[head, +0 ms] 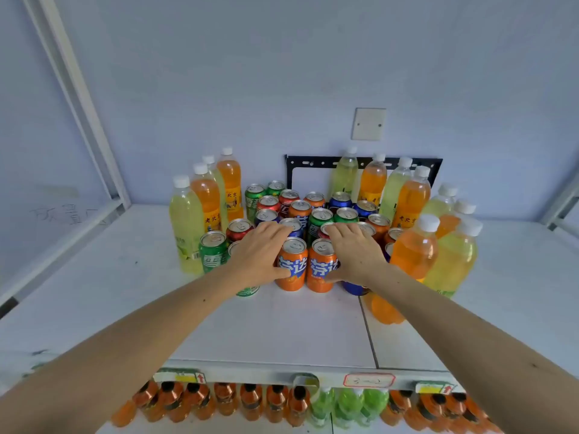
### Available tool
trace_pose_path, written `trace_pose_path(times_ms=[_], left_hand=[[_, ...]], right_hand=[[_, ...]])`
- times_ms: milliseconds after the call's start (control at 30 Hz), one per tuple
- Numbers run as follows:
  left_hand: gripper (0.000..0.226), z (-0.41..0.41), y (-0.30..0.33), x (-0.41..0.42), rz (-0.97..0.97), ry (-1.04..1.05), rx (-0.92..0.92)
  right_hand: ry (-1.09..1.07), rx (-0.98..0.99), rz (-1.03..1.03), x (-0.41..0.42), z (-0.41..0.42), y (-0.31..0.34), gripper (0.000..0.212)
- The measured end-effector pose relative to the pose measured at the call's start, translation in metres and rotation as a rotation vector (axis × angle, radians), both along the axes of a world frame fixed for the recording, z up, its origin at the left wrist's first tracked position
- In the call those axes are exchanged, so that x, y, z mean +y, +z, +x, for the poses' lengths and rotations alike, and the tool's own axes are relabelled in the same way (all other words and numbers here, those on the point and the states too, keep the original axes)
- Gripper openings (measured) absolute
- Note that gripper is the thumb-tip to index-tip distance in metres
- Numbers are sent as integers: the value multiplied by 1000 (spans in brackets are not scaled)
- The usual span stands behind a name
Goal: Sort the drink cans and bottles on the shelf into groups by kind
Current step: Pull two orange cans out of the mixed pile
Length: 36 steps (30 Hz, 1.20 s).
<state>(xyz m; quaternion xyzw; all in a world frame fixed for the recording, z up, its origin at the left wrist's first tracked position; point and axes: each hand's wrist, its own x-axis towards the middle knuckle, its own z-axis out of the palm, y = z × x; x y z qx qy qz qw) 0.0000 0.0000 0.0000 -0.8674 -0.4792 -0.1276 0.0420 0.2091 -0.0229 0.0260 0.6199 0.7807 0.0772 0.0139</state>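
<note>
Two orange cans stand side by side at the front of a mixed cluster of cans on the white shelf [125, 277]. My left hand [260, 252] wraps the left orange can [292, 267], thumb across its front. My right hand [352, 252] grips the right orange can [321, 267] in the same way. Behind them stand green cans [319, 222], red cans [239, 228], blue cans [340, 200] and more orange ones, all upright. Tall yellow bottles [185, 220] and orange bottles [413, 249] flank the cans on both sides.
A green can [213, 250] stands just left of my left hand, and another is partly hidden under my wrist. A black metal bracket [313, 162] and a wall plate [368, 123] are on the back wall. A lower shelf holds orange and green bottles [250, 402].
</note>
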Motion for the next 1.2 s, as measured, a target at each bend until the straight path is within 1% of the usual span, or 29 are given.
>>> trace_pose_path(times_ms=[200, 267, 467, 567, 767, 1000, 1133, 1200], left_hand=[[95, 16, -6, 25, 18, 11, 89], [96, 18, -8, 29, 38, 26, 115], [89, 20, -12, 38, 56, 25, 184], [81, 21, -15, 39, 48, 22, 168], [77, 21, -17, 32, 27, 22, 70], [76, 20, -27, 10, 27, 32, -26], [75, 22, -30, -4, 49, 51, -2], [74, 24, -30, -8, 59, 68, 30]], right_hand=[[45, -75, -83, 24, -1, -7, 96], [58, -94, -76, 29, -1, -7, 93], [61, -121, -66, 38, 2, -13, 86], [54, -106, -70, 39, 3, -13, 85], [74, -69, -61, 33, 3, -13, 86], [55, 78, -68, 16, 2, -19, 77], [68, 117, -69, 7, 1, -24, 87], [72, 134, -67, 1, 1, -27, 87]])
